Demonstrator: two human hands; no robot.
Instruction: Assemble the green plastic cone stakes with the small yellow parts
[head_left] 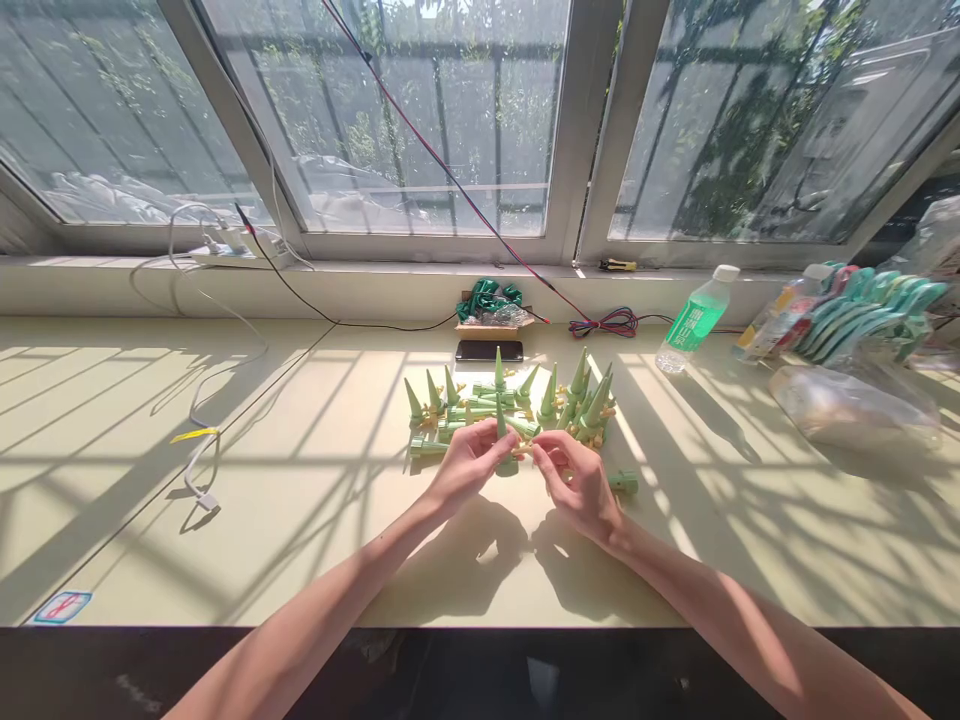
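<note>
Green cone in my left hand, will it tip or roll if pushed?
The green cone in your left hand would probably stand, since similar cones nearby stand upright. A push near its tip might topple it, being tall and slim. Lying down, its taper could make it roll in an arc.

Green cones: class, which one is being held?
The upright cone in the left hand, its tip pointing up; the other cones stand or lie on the table, unheld.
</note>
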